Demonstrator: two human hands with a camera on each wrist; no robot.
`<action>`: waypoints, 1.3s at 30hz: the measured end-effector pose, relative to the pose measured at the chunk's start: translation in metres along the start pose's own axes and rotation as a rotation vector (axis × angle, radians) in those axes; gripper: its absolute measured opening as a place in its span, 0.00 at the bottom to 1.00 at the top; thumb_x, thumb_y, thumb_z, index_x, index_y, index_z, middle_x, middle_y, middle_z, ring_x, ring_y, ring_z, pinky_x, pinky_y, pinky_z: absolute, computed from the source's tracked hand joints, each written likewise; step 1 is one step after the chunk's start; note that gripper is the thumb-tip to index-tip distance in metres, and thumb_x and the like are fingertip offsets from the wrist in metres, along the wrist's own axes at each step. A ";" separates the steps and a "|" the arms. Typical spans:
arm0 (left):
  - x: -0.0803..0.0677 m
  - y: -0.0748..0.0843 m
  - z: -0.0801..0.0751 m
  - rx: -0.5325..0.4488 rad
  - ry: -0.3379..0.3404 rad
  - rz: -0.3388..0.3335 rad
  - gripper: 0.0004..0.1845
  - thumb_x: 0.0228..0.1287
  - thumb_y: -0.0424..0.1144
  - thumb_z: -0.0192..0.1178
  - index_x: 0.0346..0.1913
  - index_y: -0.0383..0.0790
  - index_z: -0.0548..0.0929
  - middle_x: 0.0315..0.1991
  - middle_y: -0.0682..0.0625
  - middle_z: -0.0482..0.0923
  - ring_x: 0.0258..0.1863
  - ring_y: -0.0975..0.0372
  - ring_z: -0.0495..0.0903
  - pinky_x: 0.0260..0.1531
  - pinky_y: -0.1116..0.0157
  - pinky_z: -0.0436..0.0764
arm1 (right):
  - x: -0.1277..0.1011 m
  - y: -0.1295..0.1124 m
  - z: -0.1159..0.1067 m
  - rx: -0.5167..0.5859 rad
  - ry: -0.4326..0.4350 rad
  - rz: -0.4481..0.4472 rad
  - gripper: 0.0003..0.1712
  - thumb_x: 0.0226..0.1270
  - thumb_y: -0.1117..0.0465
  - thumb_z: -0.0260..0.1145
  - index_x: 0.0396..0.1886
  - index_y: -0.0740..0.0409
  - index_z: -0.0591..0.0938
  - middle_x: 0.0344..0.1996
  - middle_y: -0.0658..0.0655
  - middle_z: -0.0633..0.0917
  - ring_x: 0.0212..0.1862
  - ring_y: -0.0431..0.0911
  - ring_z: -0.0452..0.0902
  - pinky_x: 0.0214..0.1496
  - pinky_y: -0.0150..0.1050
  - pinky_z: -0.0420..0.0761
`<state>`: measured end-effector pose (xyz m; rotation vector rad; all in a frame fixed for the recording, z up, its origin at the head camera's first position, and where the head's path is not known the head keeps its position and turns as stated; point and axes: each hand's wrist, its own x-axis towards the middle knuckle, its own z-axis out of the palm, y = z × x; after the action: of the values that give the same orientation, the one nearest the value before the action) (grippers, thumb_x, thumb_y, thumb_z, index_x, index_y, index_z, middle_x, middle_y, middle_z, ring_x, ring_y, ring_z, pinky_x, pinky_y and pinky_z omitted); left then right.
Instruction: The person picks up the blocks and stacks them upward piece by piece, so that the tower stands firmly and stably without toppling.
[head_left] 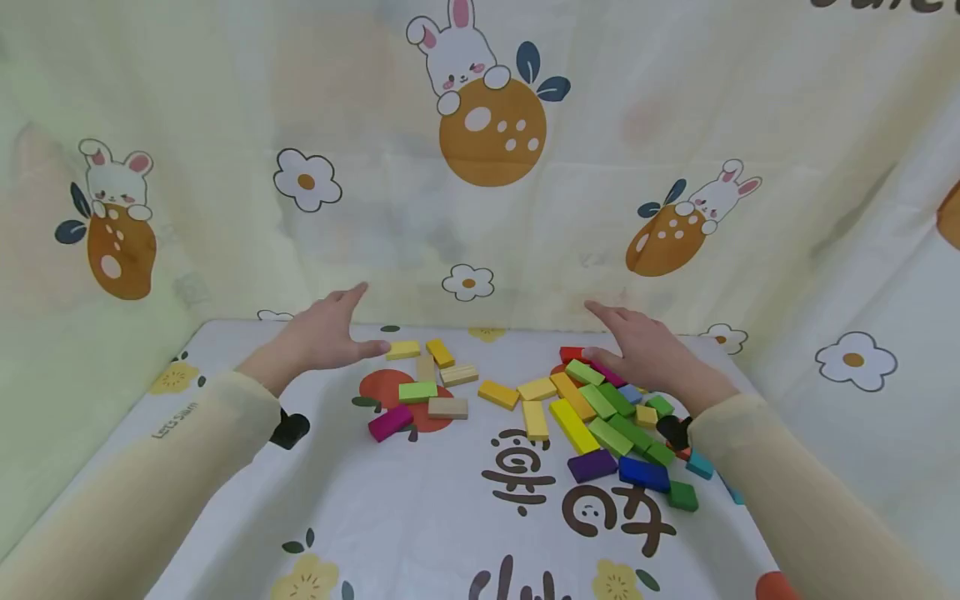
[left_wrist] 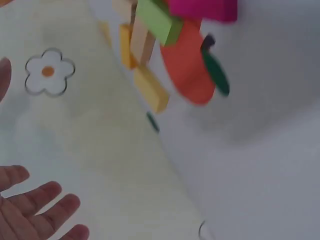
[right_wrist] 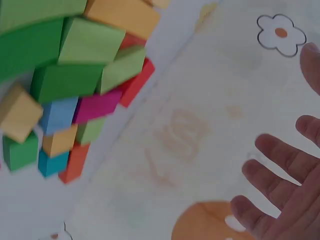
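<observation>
A person's left hand [head_left: 327, 332] and right hand [head_left: 651, 346] are held up over the far part of a table [head_left: 360, 517] covered in white printed cloth, each grip spread, with straight fingers and the thumb held away from them. In the head view the left thumb tip lines up with the end of a pale yellow rectangular wooden block [head_left: 402, 350], but the left wrist view shows the fingers well apart from it. Near that block, to the right of the left hand, lie a small orange-yellow rectangular block [head_left: 440, 353], a plain wood-grained block [head_left: 459, 375], a light green rectangular block [head_left: 417, 392], a beige rectangular block [head_left: 447, 408] and, closest to the person, a magenta rectangular block [head_left: 391, 423]. The right thumb tip appears just beside a red rectangular block [head_left: 572, 355]; in the right wrist view this grip, too, is clear of the blocks. A larger, crowded group spreads from there toward the person: a light green slanted block [head_left: 584, 372], a long bright yellow block [head_left: 574, 426], a purple rectangular block [head_left: 592, 466] and a deep blue rectangular block [head_left: 643, 474]. Between the two groups, an orange-yellow oblong block [head_left: 498, 395] lies near a pale yellow upright-pointing block [head_left: 536, 421].
</observation>
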<state>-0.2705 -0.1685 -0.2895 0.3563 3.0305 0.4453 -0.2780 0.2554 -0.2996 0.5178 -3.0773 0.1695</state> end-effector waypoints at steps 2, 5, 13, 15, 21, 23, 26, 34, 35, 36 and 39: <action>-0.001 0.003 0.015 -0.023 -0.014 0.014 0.51 0.66 0.57 0.64 0.80 0.32 0.53 0.76 0.29 0.58 0.74 0.36 0.63 0.67 0.37 0.71 | 0.004 -0.007 0.010 0.027 -0.016 -0.014 0.47 0.73 0.48 0.67 0.82 0.53 0.55 0.74 0.69 0.68 0.73 0.69 0.64 0.71 0.68 0.68; -0.001 0.011 0.038 -0.032 -0.047 0.025 0.46 0.65 0.55 0.66 0.77 0.32 0.61 0.73 0.30 0.64 0.70 0.38 0.68 0.64 0.40 0.76 | 0.011 -0.019 0.027 0.056 -0.039 -0.048 0.45 0.73 0.48 0.66 0.81 0.54 0.58 0.73 0.69 0.70 0.71 0.68 0.67 0.70 0.66 0.71; 0.000 0.043 0.092 -0.042 -0.079 -0.065 0.27 0.65 0.52 0.69 0.53 0.31 0.79 0.41 0.43 0.79 0.37 0.55 0.79 0.35 0.63 0.82 | 0.038 -0.059 0.072 0.130 -0.177 -0.061 0.42 0.73 0.46 0.65 0.81 0.49 0.60 0.75 0.65 0.69 0.73 0.63 0.67 0.73 0.64 0.69; 0.000 0.051 0.103 -0.055 -0.083 -0.102 0.25 0.64 0.53 0.69 0.47 0.32 0.78 0.34 0.45 0.77 0.31 0.57 0.76 0.28 0.65 0.76 | 0.046 -0.068 0.082 0.143 -0.202 -0.063 0.42 0.73 0.46 0.66 0.81 0.48 0.61 0.75 0.63 0.69 0.75 0.62 0.65 0.74 0.63 0.68; 0.010 0.075 0.130 0.051 -0.040 -0.224 0.40 0.59 0.68 0.66 0.53 0.31 0.77 0.42 0.39 0.80 0.44 0.49 0.79 0.44 0.54 0.83 | 0.076 -0.094 0.104 0.123 -0.214 -0.138 0.38 0.73 0.50 0.67 0.79 0.50 0.66 0.74 0.60 0.72 0.75 0.58 0.66 0.76 0.58 0.68; 0.015 0.082 0.135 0.101 -0.043 -0.260 0.46 0.58 0.73 0.63 0.59 0.31 0.76 0.48 0.37 0.81 0.50 0.46 0.79 0.53 0.49 0.81 | 0.085 -0.101 0.109 0.118 -0.212 -0.173 0.35 0.74 0.53 0.66 0.77 0.52 0.68 0.73 0.59 0.74 0.75 0.57 0.67 0.77 0.56 0.67; 0.021 0.093 0.139 0.153 -0.053 -0.294 0.51 0.56 0.76 0.61 0.65 0.32 0.74 0.53 0.34 0.81 0.53 0.43 0.78 0.59 0.46 0.78 | 0.094 -0.110 0.114 0.127 -0.198 -0.205 0.28 0.74 0.59 0.65 0.71 0.57 0.74 0.69 0.59 0.78 0.72 0.55 0.71 0.77 0.53 0.68; 0.032 0.109 0.148 0.187 -0.035 -0.312 0.40 0.62 0.61 0.67 0.64 0.31 0.73 0.50 0.36 0.82 0.48 0.44 0.80 0.56 0.45 0.78 | 0.105 -0.128 0.122 0.075 -0.117 -0.174 0.17 0.72 0.61 0.67 0.58 0.58 0.82 0.53 0.58 0.86 0.56 0.54 0.81 0.66 0.51 0.78; 0.032 0.108 0.148 0.174 -0.031 -0.310 0.37 0.63 0.58 0.67 0.62 0.31 0.73 0.49 0.36 0.82 0.47 0.44 0.80 0.57 0.45 0.78 | 0.106 -0.129 0.122 0.073 -0.108 -0.168 0.17 0.72 0.61 0.67 0.58 0.58 0.82 0.53 0.58 0.86 0.56 0.55 0.81 0.66 0.52 0.78; 0.032 0.107 0.149 0.153 -0.025 -0.300 0.35 0.63 0.55 0.67 0.62 0.31 0.73 0.48 0.36 0.81 0.47 0.44 0.80 0.57 0.44 0.78 | 0.106 -0.129 0.122 0.070 -0.097 -0.163 0.17 0.72 0.60 0.67 0.58 0.58 0.82 0.53 0.58 0.87 0.56 0.55 0.80 0.66 0.52 0.78; 0.029 0.100 0.150 0.083 -0.022 -0.250 0.32 0.64 0.50 0.67 0.61 0.31 0.72 0.49 0.36 0.80 0.48 0.45 0.80 0.58 0.44 0.78 | 0.103 -0.126 0.120 0.042 -0.076 -0.144 0.20 0.72 0.57 0.67 0.61 0.56 0.81 0.56 0.57 0.86 0.56 0.55 0.79 0.66 0.55 0.77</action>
<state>-0.2631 -0.0270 -0.4046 -0.0165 3.0215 0.2972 -0.3339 0.0900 -0.4020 0.7619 -3.0993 0.2169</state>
